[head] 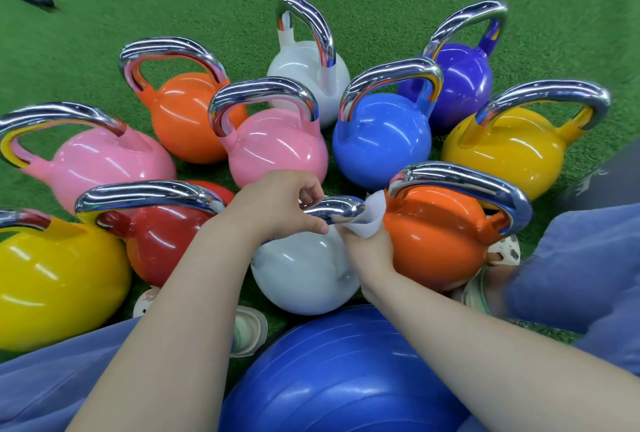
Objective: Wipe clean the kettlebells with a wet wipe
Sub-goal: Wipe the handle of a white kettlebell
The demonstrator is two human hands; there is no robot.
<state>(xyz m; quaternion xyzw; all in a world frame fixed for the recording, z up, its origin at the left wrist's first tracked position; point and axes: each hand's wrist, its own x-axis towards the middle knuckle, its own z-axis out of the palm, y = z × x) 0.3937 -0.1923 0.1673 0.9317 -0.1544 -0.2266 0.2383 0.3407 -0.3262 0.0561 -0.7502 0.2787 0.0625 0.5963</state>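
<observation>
Head view: the white kettlebell (304,272) sits just beyond the blue ball (346,372). The left hand (280,206) curls round its handle (332,210); the right hand (370,244) pinches the wipe (369,220) there. I'd wrap the wipe fully and steady the handle.

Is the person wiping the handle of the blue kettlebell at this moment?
No, the right hand presses the wet wipe against the chrome handle of the near white kettlebell, which the left hand grips.

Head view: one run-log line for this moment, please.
left hand: holds white kettlebell handle | right hand: wipe on handle | step: wiping
</observation>
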